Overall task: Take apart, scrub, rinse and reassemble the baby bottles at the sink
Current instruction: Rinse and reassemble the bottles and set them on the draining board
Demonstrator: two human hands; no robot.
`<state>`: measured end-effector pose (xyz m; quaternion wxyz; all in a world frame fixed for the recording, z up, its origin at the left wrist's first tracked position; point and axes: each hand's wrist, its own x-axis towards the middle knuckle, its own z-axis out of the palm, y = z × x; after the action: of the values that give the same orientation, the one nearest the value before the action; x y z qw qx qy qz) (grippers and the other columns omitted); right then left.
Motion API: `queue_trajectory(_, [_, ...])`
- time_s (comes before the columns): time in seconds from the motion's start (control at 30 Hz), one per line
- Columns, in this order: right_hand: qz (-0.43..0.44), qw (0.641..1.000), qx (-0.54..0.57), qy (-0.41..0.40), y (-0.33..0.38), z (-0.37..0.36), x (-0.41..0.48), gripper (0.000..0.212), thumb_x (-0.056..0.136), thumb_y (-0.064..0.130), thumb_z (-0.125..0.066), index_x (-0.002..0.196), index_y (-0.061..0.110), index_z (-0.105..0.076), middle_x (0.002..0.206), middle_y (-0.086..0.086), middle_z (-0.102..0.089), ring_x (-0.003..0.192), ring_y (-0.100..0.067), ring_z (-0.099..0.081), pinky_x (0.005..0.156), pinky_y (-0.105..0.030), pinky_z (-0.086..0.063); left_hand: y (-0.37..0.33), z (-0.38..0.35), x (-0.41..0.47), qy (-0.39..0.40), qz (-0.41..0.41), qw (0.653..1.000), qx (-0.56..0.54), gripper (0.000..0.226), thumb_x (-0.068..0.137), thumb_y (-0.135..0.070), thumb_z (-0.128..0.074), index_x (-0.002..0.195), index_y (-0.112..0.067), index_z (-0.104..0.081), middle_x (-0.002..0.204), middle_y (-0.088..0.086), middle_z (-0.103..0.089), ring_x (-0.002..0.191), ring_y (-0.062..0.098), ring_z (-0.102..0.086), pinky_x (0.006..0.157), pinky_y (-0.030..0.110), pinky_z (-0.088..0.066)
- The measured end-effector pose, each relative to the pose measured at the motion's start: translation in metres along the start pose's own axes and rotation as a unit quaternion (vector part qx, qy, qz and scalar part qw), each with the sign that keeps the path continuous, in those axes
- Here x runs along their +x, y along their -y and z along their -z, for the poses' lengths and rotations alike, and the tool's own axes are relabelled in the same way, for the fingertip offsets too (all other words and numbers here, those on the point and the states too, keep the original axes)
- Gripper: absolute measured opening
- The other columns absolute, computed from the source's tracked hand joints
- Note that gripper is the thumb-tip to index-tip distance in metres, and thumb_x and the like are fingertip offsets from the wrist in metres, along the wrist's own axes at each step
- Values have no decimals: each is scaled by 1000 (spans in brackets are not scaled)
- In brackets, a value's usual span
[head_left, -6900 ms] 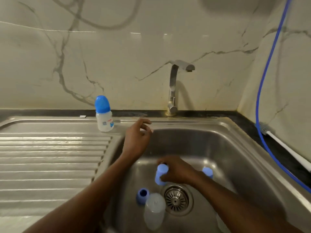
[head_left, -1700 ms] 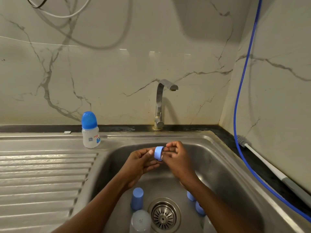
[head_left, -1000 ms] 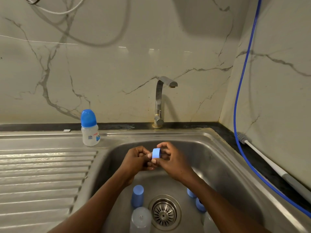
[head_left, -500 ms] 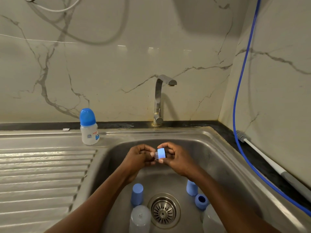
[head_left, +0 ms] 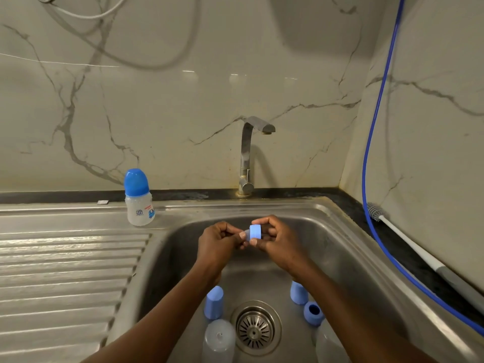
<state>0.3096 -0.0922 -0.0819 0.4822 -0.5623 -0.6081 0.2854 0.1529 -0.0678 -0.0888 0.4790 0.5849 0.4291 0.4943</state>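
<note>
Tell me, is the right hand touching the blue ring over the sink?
Touching. The head view shows the right hand pinching the blue ring between thumb and forefinger.

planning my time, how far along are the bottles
Done: two bottle bodies and caps lie apart in the sink. In hand: left hand and right hand pinch a blue ring. Remaining: the capped bottle, then scrubbing with the untouched brush, rinsing, reassembly.

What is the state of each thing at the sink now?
Tap: off.
Capped bottle: assembled, upright on drainboard.
Blue ring: pinched between left hand and right hand.
Two blue caps: standing in the basin.
Loose collar: lying in the basin.
Clear bottles: open, in the basin.
Brush: lying on counter.
</note>
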Motion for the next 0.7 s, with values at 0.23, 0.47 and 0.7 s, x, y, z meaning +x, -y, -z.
queue_trajectory(0.23, [0,997,62,53,-2,3,1,39,79,2,-76,104,27,-60,112,-1,-69,104,-15,-67,87,-30,-56,-4,12,7,49,35,996,-59,8,93,5,-57,90,0,-63,79,17,-70,71,22,-67,69,29,-58])
queue_trajectory(0.47, [2,998,46,52,0,-3,-2,34,83,8,-74,110,23,-60,111,-1,-68,104,-16,-66,91,-38,-56,4,23,13,73,33,995,-67,10,94,2,-56,96,-1,-65,82,15,-72,73,21,-70,68,27,-59])
queue_trajectory(0.7, [98,985,-88,-113,-7,11,-5,39,82,13,-74,116,24,-58,108,4,-60,97,-12,-60,82,-26,-52,22,44,24,55,56,985,152,24,86,-14,-73,107,-15,-61,94,9,-69,79,19,-67,62,26,-53])
